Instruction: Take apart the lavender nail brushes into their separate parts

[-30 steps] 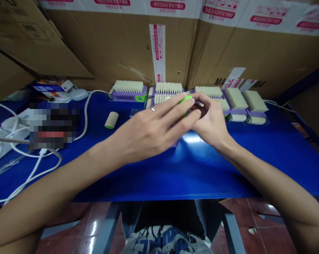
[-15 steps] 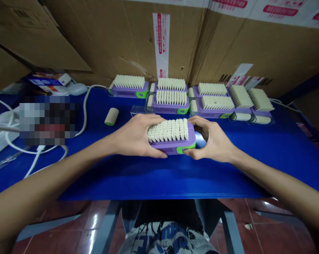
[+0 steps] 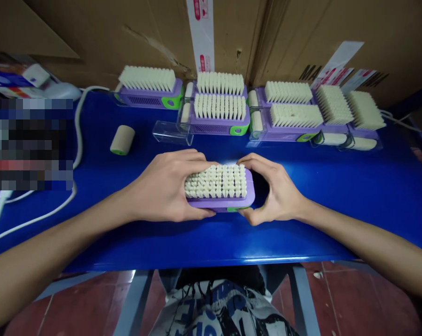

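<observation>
L hand clamps brush, R hand pinches its opp. end; best w/ thumbs low on casing, off bristles. Roller lies ahead-left of L hand.

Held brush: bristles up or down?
Up: the brush, in the left hand, shows its bristles on top and its purple body beneath.
</observation>
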A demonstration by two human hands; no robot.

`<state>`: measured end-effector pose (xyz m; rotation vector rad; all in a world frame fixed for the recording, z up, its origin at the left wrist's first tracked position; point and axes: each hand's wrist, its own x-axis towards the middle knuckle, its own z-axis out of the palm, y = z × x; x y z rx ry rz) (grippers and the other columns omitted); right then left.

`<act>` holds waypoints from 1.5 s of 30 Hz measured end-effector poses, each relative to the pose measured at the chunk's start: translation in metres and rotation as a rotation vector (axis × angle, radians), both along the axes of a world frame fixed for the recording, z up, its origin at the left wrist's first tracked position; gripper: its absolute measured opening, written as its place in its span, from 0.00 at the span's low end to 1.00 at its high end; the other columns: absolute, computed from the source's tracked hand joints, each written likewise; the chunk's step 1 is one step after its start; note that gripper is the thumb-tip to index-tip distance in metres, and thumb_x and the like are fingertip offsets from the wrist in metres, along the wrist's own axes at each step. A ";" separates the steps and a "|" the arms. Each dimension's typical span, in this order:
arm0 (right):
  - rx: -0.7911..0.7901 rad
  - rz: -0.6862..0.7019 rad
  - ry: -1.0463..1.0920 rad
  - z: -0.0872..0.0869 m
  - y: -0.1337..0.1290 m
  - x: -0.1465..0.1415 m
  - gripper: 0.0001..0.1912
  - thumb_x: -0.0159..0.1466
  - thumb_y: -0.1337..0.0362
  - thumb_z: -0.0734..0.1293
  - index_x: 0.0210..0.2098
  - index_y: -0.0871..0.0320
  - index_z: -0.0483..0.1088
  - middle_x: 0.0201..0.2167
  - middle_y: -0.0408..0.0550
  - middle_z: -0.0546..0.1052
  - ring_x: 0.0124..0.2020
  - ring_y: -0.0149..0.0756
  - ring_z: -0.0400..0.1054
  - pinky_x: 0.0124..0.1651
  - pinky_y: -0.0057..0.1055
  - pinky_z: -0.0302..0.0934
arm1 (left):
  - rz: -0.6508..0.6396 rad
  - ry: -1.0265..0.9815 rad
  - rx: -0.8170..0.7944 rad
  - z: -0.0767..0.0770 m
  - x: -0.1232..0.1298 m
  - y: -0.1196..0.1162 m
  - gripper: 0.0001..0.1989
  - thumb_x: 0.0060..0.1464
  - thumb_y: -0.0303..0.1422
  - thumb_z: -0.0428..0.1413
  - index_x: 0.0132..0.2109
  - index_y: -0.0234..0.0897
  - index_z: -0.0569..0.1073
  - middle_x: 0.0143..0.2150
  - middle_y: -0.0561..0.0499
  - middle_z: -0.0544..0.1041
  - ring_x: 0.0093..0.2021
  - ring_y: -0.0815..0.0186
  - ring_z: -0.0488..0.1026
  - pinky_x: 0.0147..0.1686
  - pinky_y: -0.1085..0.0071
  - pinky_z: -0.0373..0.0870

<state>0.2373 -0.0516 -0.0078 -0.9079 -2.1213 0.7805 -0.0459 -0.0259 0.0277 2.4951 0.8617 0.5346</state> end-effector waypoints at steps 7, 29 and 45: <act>0.060 -0.017 -0.065 -0.002 -0.006 -0.003 0.34 0.48 0.51 0.83 0.51 0.52 0.71 0.51 0.52 0.81 0.49 0.50 0.78 0.52 0.49 0.75 | -0.011 -0.013 0.027 -0.005 -0.001 -0.002 0.27 0.50 0.43 0.73 0.58 0.48 0.84 0.43 0.49 0.84 0.42 0.54 0.81 0.42 0.59 0.77; 0.075 -0.033 -0.049 -0.003 -0.012 0.012 0.35 0.51 0.52 0.84 0.55 0.56 0.77 0.55 0.56 0.83 0.53 0.54 0.81 0.57 0.50 0.78 | 0.066 -0.014 0.076 -0.011 0.003 -0.015 0.28 0.52 0.44 0.72 0.58 0.41 0.84 0.44 0.47 0.85 0.42 0.56 0.81 0.44 0.62 0.77; -0.008 -0.064 -0.064 -0.008 -0.019 -0.006 0.66 0.53 0.29 0.82 0.82 0.45 0.58 0.62 0.57 0.75 0.59 0.54 0.70 0.65 0.56 0.73 | 0.121 -0.072 0.061 -0.016 0.005 -0.018 0.32 0.50 0.43 0.74 0.59 0.31 0.84 0.45 0.44 0.84 0.44 0.53 0.79 0.47 0.56 0.77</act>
